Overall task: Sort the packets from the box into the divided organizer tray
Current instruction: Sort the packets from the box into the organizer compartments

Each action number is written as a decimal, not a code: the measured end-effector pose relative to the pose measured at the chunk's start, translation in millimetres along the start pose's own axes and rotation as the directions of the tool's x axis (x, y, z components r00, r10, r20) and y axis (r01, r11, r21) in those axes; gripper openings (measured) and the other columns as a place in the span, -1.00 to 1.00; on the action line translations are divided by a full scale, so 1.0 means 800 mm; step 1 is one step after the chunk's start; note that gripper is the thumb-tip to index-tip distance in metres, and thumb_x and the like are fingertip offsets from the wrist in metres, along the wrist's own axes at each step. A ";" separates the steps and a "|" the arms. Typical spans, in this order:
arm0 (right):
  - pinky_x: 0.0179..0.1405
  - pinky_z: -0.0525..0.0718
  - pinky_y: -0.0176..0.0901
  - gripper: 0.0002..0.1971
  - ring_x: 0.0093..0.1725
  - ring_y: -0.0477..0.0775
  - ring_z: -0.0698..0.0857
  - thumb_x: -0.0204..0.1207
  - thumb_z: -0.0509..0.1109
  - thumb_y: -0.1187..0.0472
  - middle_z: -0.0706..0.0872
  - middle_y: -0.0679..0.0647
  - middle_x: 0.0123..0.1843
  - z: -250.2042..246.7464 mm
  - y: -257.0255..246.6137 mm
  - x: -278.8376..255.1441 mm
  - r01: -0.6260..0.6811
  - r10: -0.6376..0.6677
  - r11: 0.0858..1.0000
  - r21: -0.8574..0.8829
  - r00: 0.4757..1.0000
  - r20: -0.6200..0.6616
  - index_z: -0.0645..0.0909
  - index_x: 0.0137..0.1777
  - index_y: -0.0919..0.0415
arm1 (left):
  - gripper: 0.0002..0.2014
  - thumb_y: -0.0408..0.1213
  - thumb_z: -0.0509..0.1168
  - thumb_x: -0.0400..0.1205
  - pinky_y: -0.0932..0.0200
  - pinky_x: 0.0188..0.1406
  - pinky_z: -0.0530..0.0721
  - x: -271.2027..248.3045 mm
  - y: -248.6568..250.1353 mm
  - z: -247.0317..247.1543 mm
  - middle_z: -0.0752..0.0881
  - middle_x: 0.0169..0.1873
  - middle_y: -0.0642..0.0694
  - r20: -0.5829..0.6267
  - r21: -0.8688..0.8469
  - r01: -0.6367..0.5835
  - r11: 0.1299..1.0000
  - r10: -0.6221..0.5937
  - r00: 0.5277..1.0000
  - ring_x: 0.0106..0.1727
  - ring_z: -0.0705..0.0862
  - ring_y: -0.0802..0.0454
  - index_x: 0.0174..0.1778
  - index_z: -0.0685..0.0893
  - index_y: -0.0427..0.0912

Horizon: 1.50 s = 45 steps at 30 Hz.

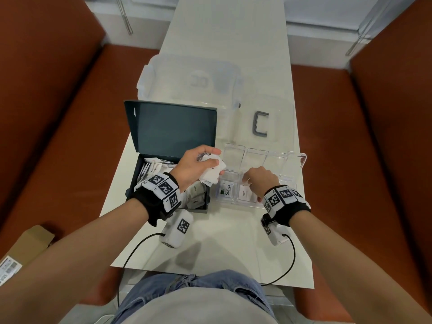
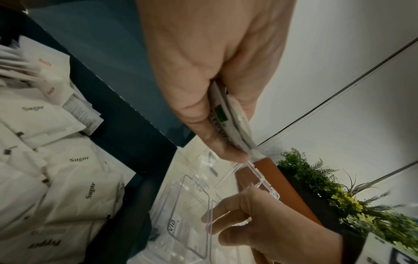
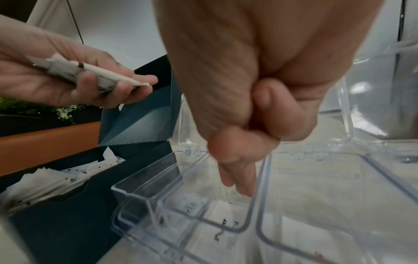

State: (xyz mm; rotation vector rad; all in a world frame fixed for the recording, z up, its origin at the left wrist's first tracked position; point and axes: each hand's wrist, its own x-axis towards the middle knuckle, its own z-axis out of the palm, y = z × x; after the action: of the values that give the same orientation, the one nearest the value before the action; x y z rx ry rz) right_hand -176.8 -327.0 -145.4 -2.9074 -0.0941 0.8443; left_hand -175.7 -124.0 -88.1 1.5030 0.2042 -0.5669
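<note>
A dark blue box [image 1: 133,183] with its lid [image 1: 173,129] raised stands on the table's left and holds several white packets [image 1: 152,168] marked Sugar, Salt and Pepper [image 2: 56,160]. My left hand [image 1: 201,164] grips a bunch of packets [image 1: 214,174] [image 2: 228,116] above the box's right edge. The clear divided tray [image 1: 236,203] lies right of the box. A Stevia packet [image 1: 228,190] is in its near left compartment and a Pepper packet [image 1: 245,194] in the one beside it. My right hand [image 1: 254,178] [image 3: 237,178] points two straight fingers down into that middle compartment; nothing shows between them.
A clear lid with a grey handle [image 1: 260,123] and a large clear bin [image 1: 191,80] sit behind the tray. Red-brown benches [image 1: 58,113] flank the narrow white table. A cardboard carton [image 1: 30,244] lies at lower left. A planter with greenery [image 2: 339,196] stands beyond the bench.
</note>
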 end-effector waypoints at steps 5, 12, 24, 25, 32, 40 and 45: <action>0.00 0.68 -0.03 -0.67 0.05 0.26 0.73 0.58 0.21 0.46 0.60 0.20 0.20 -0.001 -0.006 -0.002 -0.005 0.005 0.998 -0.056 1.000 0.002 0.59 0.28 0.21 | -0.75 -0.53 0.32 0.63 0.14 -0.45 0.75 -0.001 -0.001 0.003 0.65 0.18 -0.38 0.014 -0.005 -0.015 1.000 0.015 1.000 -0.25 0.81 -0.10 0.20 0.65 -0.25; 0.08 0.72 0.07 -0.62 0.00 0.29 0.76 0.56 0.16 0.48 0.60 0.19 0.23 -0.004 -0.003 -0.003 -0.044 0.040 0.988 0.148 0.999 0.028 0.63 0.24 0.15 | -0.74 -0.53 0.31 0.63 0.15 -0.48 0.73 -0.003 0.000 0.000 0.64 0.17 -0.40 0.020 -0.026 -0.016 1.000 0.017 1.000 -0.24 0.81 -0.11 0.24 0.62 -0.31; -0.04 0.76 0.00 -0.76 -0.25 0.18 0.80 0.64 0.15 0.32 0.69 0.18 0.04 -0.023 -0.005 -0.017 0.011 0.005 0.980 0.200 0.997 -0.080 0.67 0.09 0.25 | -0.79 -0.31 0.28 0.70 0.18 -0.39 0.75 0.004 -0.005 0.006 0.69 0.14 -0.30 0.028 -0.131 0.050 0.990 -0.047 0.998 -0.15 0.83 -0.13 0.22 0.67 -0.27; -0.16 0.77 -0.09 -0.77 -0.41 0.08 0.78 0.64 0.16 0.29 0.72 0.15 -0.06 -0.030 -0.004 -0.018 0.040 -0.002 0.958 0.284 0.991 -0.132 0.67 0.02 0.21 | -0.79 -0.33 0.25 0.72 0.20 -0.38 0.74 0.004 -0.004 0.006 0.72 0.13 -0.28 0.036 -0.149 0.077 0.986 -0.072 0.997 -0.12 0.84 -0.14 0.22 0.67 -0.24; -0.62 0.61 -0.35 -0.86 -0.56 -0.07 0.71 0.62 0.30 0.15 0.79 0.10 -0.26 -0.066 -0.013 -0.032 0.246 0.002 0.693 0.678 0.940 -0.342 0.67 0.05 0.12 | -0.62 -0.56 0.14 0.63 0.12 -0.24 0.76 0.009 0.005 0.020 0.75 0.08 -0.27 0.102 -0.130 0.137 0.982 -0.124 0.987 -0.07 0.79 -0.11 0.25 0.68 -0.14; -0.41 0.76 -0.19 -0.80 -0.44 0.02 0.72 0.44 0.55 0.33 0.72 0.13 -0.37 -0.067 0.001 -0.039 0.190 0.029 0.489 0.851 0.972 -0.234 0.70 0.04 0.28 | -0.63 -0.60 0.40 0.52 0.09 -0.09 0.78 0.011 0.000 0.037 0.67 0.14 -0.29 0.026 -0.131 -0.015 0.991 0.019 0.999 0.05 0.72 -0.13 0.22 0.65 -0.24; -0.48 0.69 -0.27 -0.88 -0.47 -0.04 0.69 0.46 0.50 0.38 0.73 0.10 -0.36 -0.079 0.034 -0.041 0.151 0.098 0.457 0.877 0.971 -0.218 0.71 -0.02 0.35 | -0.65 -0.60 0.38 0.54 0.10 -0.24 0.82 0.010 -0.005 0.029 0.68 0.18 -0.29 -0.003 -0.154 -0.005 0.988 0.005 1.000 -0.10 0.81 -0.09 0.23 0.65 -0.30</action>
State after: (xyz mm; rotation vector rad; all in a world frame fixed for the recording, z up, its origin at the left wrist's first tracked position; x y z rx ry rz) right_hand -169.8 -363.1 -78.5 -1.9208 0.2605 0.3213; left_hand -175.8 -148.4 -93.4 1.3545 0.2407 -0.5331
